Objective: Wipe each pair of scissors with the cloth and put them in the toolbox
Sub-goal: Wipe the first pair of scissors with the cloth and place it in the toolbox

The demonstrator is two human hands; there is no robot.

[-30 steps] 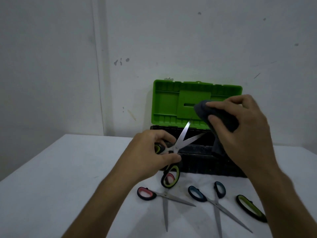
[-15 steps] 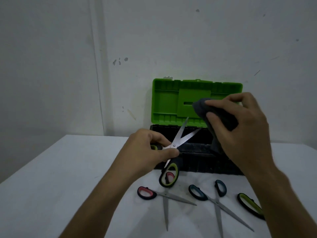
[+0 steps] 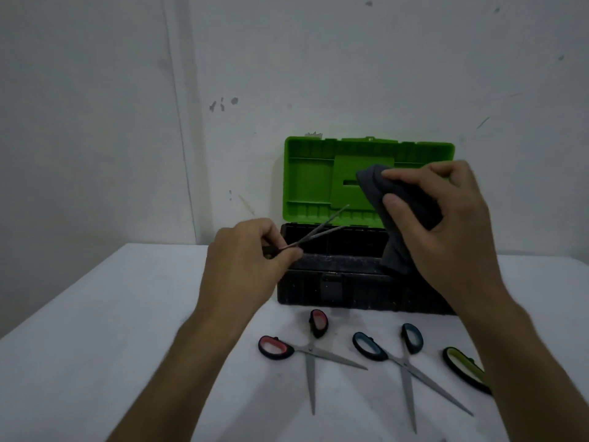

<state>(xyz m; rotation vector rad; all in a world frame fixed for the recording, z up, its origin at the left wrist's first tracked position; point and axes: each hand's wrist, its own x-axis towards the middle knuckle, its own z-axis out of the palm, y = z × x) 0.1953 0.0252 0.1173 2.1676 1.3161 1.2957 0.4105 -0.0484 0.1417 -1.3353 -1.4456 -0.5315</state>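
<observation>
My left hand (image 3: 247, 260) grips a pair of scissors (image 3: 322, 229) by the handles, which my palm hides. Its blades are slightly apart and point up and right over the open black toolbox (image 3: 344, 282) with its raised green lid (image 3: 309, 173). My right hand (image 3: 439, 224) holds a dark grey cloth (image 3: 395, 212) bunched above the toolbox's right half, apart from the blades. On the table in front lie open red-handled scissors (image 3: 306, 349), open blue-handled scissors (image 3: 401, 355) and a green-handled pair (image 3: 462, 368) partly hidden by my right forearm.
The white table (image 3: 95, 346) stands against a grey wall (image 3: 287, 59). The toolbox sits at the table's back edge, its latch facing me. The three loose pairs of scissors lie between the toolbox and me.
My left hand turned the scissors so the green handles are now hidden in my palm, and the blades have nearly closed and tilted lower toward the toolbox. The cloth hand stayed nearly still.
</observation>
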